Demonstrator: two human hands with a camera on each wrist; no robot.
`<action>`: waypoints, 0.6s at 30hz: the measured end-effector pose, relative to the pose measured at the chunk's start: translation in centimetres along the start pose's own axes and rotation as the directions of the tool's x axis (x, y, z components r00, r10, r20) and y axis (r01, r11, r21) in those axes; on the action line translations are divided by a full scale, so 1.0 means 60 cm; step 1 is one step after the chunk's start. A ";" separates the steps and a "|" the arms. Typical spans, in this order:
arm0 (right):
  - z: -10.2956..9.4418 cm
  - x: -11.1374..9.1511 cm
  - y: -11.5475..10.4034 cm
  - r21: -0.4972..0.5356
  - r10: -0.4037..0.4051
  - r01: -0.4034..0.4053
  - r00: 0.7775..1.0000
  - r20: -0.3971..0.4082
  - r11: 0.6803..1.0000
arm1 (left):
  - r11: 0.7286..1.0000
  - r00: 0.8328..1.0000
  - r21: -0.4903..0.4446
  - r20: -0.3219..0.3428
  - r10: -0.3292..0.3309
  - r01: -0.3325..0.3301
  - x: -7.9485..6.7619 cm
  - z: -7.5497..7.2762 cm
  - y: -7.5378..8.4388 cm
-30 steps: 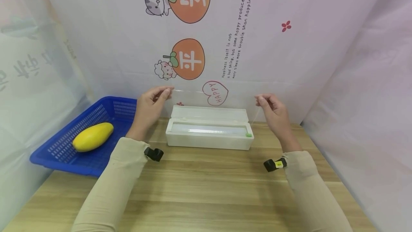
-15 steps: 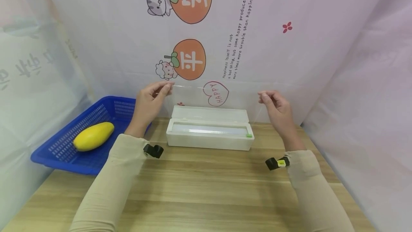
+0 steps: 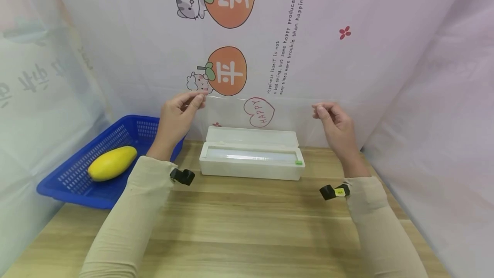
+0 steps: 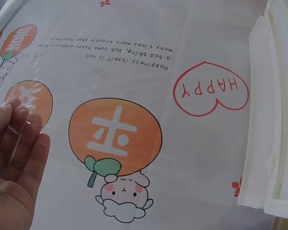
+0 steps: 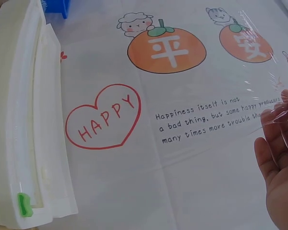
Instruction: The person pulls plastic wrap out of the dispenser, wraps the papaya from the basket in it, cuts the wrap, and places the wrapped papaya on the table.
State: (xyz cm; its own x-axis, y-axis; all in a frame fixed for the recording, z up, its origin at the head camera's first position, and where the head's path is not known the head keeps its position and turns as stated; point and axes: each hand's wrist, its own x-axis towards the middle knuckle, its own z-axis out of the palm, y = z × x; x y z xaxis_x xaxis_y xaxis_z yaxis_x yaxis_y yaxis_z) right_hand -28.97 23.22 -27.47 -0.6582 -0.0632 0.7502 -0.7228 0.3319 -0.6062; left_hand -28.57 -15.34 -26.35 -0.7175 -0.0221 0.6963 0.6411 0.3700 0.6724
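Note:
Clear plastic wrap (image 3: 227,98) stretches between my two hands above the white wrap dispenser box (image 3: 250,171). At the upper left corner of the film, my left hand (image 3: 176,115) pinches it between thumb and fingers. My right hand (image 3: 337,130) pinches the opposite corner the same way. Crinkles in the film (image 5: 277,114) show around the right fingers in the right wrist view. The box's lid (image 3: 251,137) is raised against the back, and a green slider (image 3: 299,162) sits at its right end. Whether the film still joins the roll is hard to tell.
A blue plastic basket (image 3: 69,198) stands at the left, partly behind my left forearm, with a yellow papaya-shaped fruit (image 3: 112,163) in it. Printed white sheeting (image 3: 308,55) encloses the wooden table (image 3: 247,226) at the back and both sides.
Both hands have risen, drawing the film higher above the box. The right hand has also moved slightly to the right. Box, basket and fruit have stayed in place.

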 end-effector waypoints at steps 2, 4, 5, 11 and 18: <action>0.000 0.003 -0.001 -0.005 -0.008 0.008 1.000 -0.003 1.000 | 1.000 1.000 0.009 0.001 0.011 -0.011 0.002 -0.003 0.005; -0.001 0.005 -0.003 -0.017 -0.008 0.008 1.000 -0.006 1.000 | 1.000 1.000 0.023 0.004 0.021 -0.021 0.005 -0.005 0.009; -0.003 0.006 -0.003 -0.025 -0.005 0.005 1.000 -0.003 1.000 | 0.999 1.000 0.029 0.003 0.027 -0.027 0.006 -0.005 0.011; -0.009 0.014 -0.008 -0.031 -0.023 0.023 1.000 -0.009 0.999 | 0.998 0.999 0.041 -0.006 0.043 -0.043 0.014 -0.007 0.016; -0.011 0.019 -0.021 -0.034 -0.035 0.034 0.999 -0.015 0.999 | 0.999 0.999 -0.006 -0.001 0.033 -0.033 0.023 -0.011 0.024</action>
State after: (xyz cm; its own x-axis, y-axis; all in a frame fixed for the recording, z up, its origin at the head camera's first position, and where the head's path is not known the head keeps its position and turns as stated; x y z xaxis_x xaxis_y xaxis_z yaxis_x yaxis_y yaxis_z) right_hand -28.69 23.38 -25.66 -0.6294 -0.0603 0.7748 -0.7373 0.3614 -0.5708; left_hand -28.46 -15.44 -24.24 -0.6953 -0.0111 0.7186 0.6663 0.3647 0.6504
